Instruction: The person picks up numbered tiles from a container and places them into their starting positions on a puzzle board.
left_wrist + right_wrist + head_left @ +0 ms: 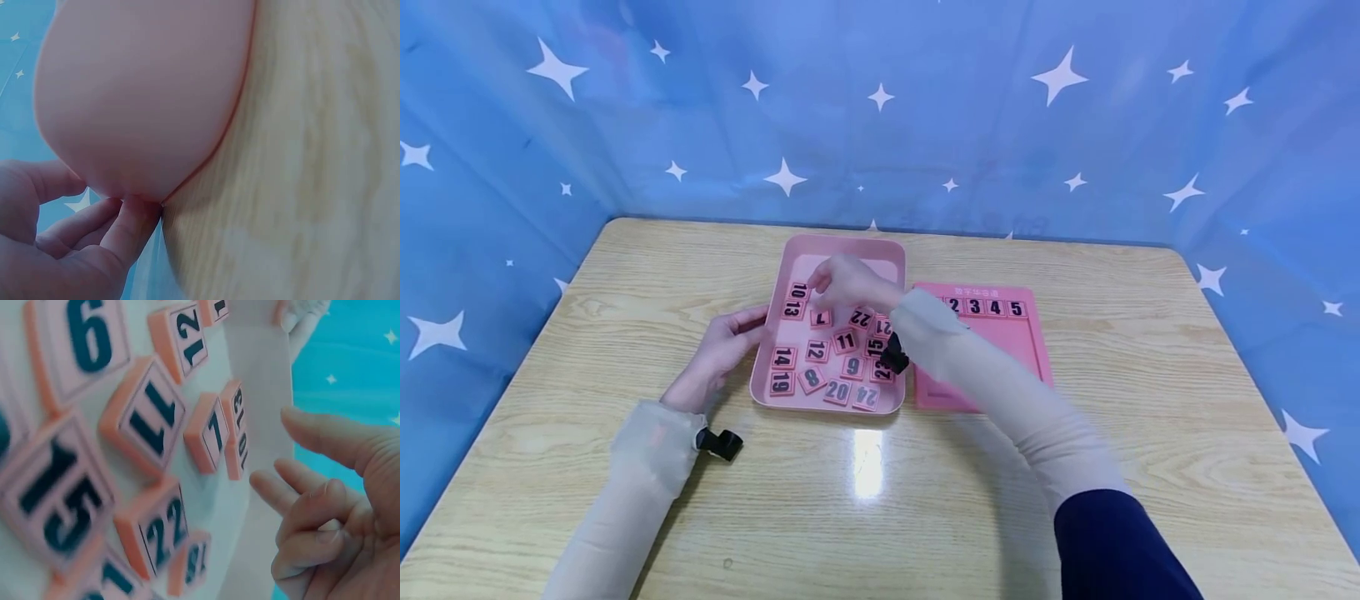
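Note:
A pink tray [842, 243] holds several loose pink number tiles, among them the 11 tile [845, 342], the 12 tile [817, 351] and the 14 tile [784, 358]. My left hand [724, 346] holds the tray's left wall, with a fingertip [289, 320] over the rim in the right wrist view. My right hand [848, 285] is above the tray's upper part, close to the 10 tile [239, 460] and the 13 tile [237, 409]. Its thumb and index finger are spread apart with nothing between them; the other fingers bend loosely. The 7 tile [213, 432] lies nearby.
Right of the tray lies a pink puzzle board [1043, 354] with tiles 2, 3, 4 and 5 along its top row; my right forearm covers part of it. Both sit on a wooden table [775, 500]. A blue star-patterned curtain [820, 100] stands behind.

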Tool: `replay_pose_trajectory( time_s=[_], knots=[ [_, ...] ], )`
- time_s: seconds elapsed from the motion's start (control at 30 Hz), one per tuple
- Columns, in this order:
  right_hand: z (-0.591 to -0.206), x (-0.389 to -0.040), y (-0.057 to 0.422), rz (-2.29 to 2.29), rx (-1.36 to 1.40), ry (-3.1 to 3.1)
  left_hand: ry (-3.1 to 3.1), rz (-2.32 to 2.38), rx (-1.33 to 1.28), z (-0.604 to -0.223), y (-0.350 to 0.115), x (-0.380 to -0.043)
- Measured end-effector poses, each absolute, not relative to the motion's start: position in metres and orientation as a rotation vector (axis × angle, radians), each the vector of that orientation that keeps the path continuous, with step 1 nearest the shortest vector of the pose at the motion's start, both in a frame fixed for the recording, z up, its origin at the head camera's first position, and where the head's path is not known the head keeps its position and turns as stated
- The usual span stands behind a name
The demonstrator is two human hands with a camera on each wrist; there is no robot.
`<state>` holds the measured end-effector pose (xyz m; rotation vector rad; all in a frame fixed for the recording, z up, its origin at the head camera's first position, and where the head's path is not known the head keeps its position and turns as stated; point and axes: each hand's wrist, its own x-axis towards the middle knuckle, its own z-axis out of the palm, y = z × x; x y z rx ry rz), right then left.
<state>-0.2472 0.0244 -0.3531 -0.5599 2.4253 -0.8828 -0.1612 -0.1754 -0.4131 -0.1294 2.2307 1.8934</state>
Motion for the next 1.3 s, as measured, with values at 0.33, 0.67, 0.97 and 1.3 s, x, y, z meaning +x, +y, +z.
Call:
replay_pose_trajectory(
  time_s=[0.33,0.67,0.97,1.3],
  knots=[
    [-0.378,-0.249,0.026,-1.015,-0.328,2.397,2.228,1.893,-0.134,-0.413,-0.176,-0.161],
    [-0.381,-0.243,0.024,-0.846,-0.427,2.49,2.231,1.904,-0.13,-0.414,-0.176,-0.161],
    [-0.384,-0.24,0.023,-0.737,-0.505,2.561,2.234,1.906,-0.121,-0.414,-0.176,-0.161],
    [-0.352,-0.241,0.049,-0.886,-0.527,2.591,2.227,1.899,-0.13,-0.413,-0.176,-0.16]
  ],
)
